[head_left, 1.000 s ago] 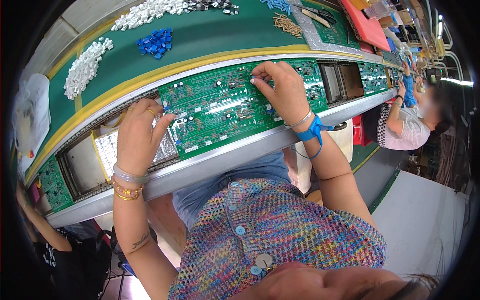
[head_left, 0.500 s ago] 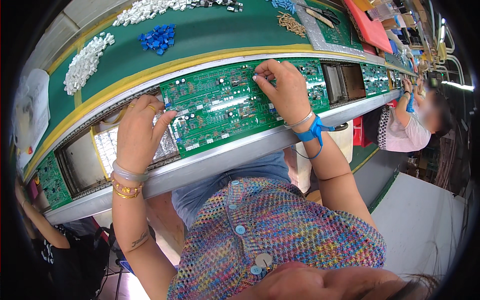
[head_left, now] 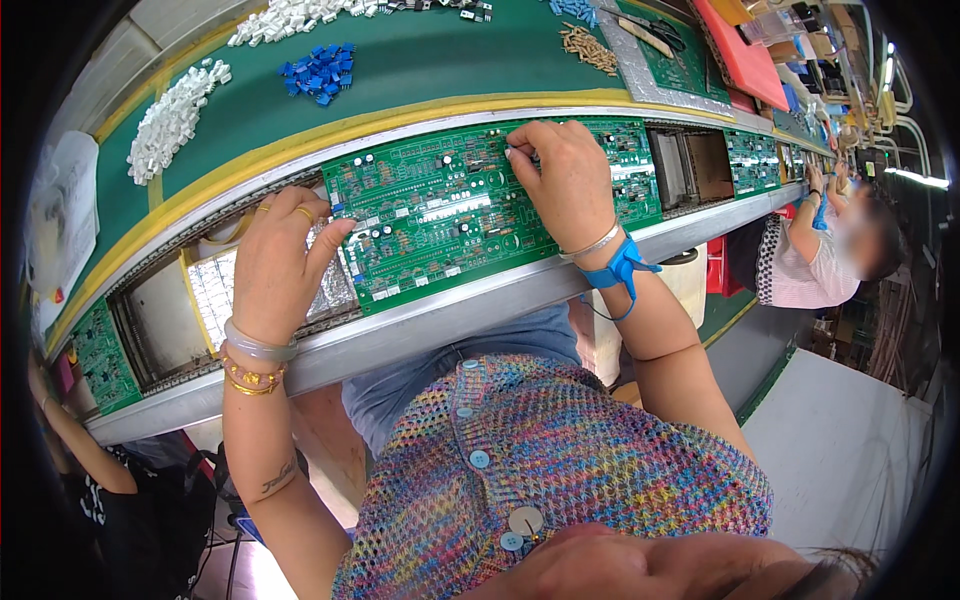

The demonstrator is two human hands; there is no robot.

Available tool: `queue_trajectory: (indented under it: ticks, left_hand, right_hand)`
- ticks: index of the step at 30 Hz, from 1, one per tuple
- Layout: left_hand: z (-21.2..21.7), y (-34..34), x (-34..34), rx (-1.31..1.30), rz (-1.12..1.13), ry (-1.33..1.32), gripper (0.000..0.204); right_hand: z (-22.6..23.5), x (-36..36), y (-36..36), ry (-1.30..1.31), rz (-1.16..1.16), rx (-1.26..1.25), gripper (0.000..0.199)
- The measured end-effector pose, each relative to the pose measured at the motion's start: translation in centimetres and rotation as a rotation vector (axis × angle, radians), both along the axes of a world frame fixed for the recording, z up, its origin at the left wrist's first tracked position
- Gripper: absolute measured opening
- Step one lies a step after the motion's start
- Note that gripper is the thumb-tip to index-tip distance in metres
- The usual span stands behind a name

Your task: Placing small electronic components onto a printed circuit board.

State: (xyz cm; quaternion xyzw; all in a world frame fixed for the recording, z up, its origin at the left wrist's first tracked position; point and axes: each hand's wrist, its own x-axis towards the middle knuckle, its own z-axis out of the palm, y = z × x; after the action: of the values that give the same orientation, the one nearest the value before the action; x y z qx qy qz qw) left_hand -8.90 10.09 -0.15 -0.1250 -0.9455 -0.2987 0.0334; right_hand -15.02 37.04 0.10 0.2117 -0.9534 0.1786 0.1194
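Observation:
A long green circuit board (head_left: 420, 265) filled with small parts lies in the metal rail in front of me. At its left end is my left hand (head_left: 283, 250), with thumb and fingertips drawn together at the board's edge. A speck of blue shows at those fingertips, too small to name. Over the board's far middle, my right hand (head_left: 568, 185) is bent down with thumb and fingers in a pinch. Whatever lies between them is hidden. A blue wrist strap (head_left: 622, 270) circles my right wrist.
Beyond the rail, a green table holds piles of white connectors (head_left: 172, 125), blue connectors (head_left: 320, 72) and tan parts (head_left: 588, 48). Scissors (head_left: 655, 32) lie at the far right. More boards (head_left: 750, 160) sit along the rail. A co-worker (head_left: 815, 250) sits to the right, another person's arm (head_left: 90, 445) at the left.
My right hand has shifted slightly left over the board, still pinched. My left hand stays at the board's left end. The whole view has drifted a little.

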Motion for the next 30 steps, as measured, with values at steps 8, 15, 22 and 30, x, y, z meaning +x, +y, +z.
queue_trajectory:
  ticks: [8,15,22,30]
  left_hand:
    - [-0.4,0.5,0.1,-0.036,-0.017,0.019,0.034]
    - [0.0,1.0,-1.0,0.005,-0.070,-0.013,0.043]
    - [-1.8,1.1,0.0,0.166,-0.064,0.133,0.037]
    - [-2.3,1.9,0.0,0.038,-0.043,-0.057,0.048]
  right_hand:
    - [0.1,0.0,0.4,0.104,0.067,0.044,0.010]
    - [2.5,-12.9,7.6,0.159,-0.260,0.148,0.016]
    - [-2.1,-21.4,9.8,0.097,-0.340,0.434,0.024]
    - [-4.1,-24.1,14.4,0.076,-0.273,0.331,0.017]
